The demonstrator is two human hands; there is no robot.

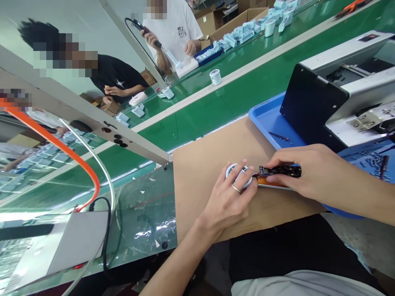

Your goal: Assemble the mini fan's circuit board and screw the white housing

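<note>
My left hand rests on a small round white part on the brown cardboard sheet, its fingers curled over the part's top. My right hand pinches a narrow black circuit board that lies over an orange and silver piece, right beside the round part. A ring shows on one finger of my left hand.
A blue tray with loose screws holds a black and grey machine at the right. A green conveyor belt runs behind, with white parts on it. Two other people work across the belt. An orange hose and grey box stand left.
</note>
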